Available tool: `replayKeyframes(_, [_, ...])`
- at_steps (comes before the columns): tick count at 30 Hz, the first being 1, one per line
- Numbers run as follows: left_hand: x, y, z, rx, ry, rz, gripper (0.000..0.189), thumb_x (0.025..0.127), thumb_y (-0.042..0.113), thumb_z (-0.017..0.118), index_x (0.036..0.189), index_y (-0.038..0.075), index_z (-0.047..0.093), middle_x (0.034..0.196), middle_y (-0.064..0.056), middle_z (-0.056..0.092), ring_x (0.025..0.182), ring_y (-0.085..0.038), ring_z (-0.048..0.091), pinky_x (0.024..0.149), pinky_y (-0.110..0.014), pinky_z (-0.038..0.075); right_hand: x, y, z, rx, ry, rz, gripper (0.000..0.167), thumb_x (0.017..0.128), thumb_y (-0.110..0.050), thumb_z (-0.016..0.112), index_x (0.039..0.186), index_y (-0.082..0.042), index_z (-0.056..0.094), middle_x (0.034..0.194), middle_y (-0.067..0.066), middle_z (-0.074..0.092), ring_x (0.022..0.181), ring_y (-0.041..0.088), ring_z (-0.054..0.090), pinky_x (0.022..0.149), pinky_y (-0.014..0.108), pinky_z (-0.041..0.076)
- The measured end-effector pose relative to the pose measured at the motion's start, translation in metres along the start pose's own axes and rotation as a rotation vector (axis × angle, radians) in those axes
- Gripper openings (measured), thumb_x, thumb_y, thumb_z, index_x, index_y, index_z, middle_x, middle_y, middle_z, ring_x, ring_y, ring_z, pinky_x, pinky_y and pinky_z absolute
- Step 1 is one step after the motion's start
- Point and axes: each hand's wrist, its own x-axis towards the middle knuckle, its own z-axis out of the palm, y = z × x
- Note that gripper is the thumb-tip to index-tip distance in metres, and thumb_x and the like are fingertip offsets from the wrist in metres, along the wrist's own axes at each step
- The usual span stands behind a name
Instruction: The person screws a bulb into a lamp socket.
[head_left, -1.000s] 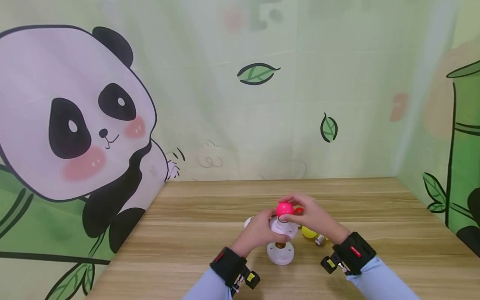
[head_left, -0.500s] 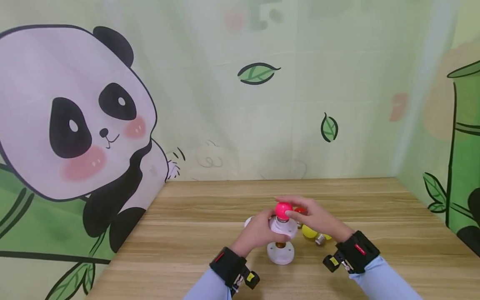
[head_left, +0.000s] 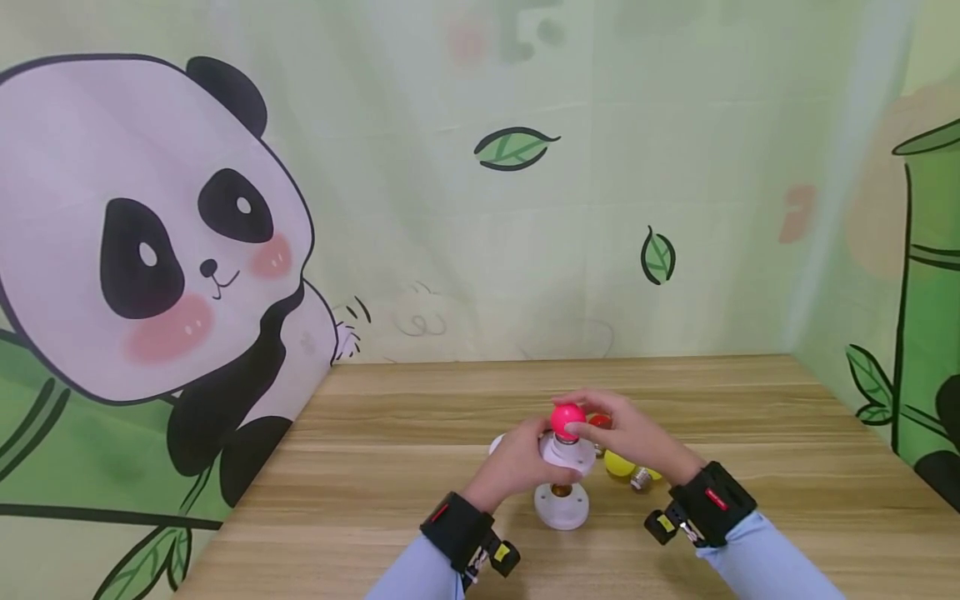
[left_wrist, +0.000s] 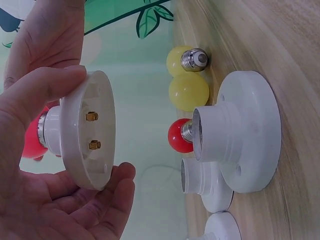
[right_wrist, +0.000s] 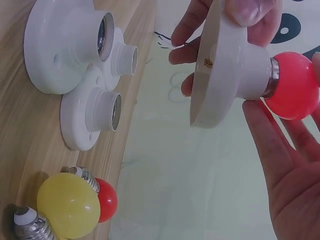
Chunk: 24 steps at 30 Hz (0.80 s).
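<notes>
My left hand (head_left: 513, 464) grips a white lamp holder (head_left: 567, 454) by its round base, raised above the table. Gold-coloured contacts show on the base's underside in the left wrist view. A red light bulb (right_wrist: 292, 86) stands in the holder's neck, its metal collar still showing at the rim. My right hand (head_left: 637, 429) pinches this bulb, thumb in front and fingers behind. Below the raised holder, another white lamp holder (left_wrist: 250, 131) sits on the table with its socket facing up.
Two more white lamp holders, a nearer one (right_wrist: 80, 117) and a farther one (right_wrist: 116, 60), stand close by on the wooden table (head_left: 405, 417). Right of them lie a second red bulb (left_wrist: 178, 136) and two yellow bulbs (left_wrist: 189, 91). A panda-printed cloth (head_left: 420, 192) hangs behind.
My right hand loosened and shifted slightly right on the bulb, then its thumb and fingers came back round it. The left hand and lamp holder stayed in place.
</notes>
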Motion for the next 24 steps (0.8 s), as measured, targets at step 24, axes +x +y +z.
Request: replayKeyframes(24, [0.0028,-0.0024,0.0026,-0.013,-0.006,0.023,0.061,0.073,0.03,0.085,0.124,0.011,0.057,0.111,0.001,0.065,0.093,-0.011,0.06,0.082,-0.029,0.053,-0.005,0.0017,-0.0026,-0.026,-0.017,-0.043,0.044,0.095,-0.021,0.062,0.138,-0.014,0.053,0.142,0.006,0.053,0.128,0.03,0.051,0.096,0.041,0.05])
